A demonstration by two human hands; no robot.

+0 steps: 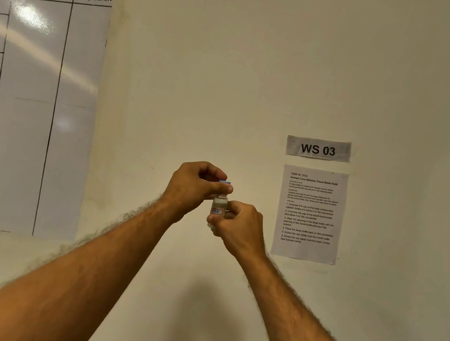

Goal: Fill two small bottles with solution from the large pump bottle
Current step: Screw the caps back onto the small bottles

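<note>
Our right hand hides the small bottle's base while gripping it; its contents look cloudy. Our left hand pinches the blue cap.

A whiteboard, "WS 03" sign and instruction sheet hang on the wall.

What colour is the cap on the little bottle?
Blue. The cap sits pinched in the left hand; the head view shows it.

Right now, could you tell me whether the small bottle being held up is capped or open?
Capped: a blue cap sits on the small bottle, pinched by the left hand. The right hand holds the body upright.
</note>
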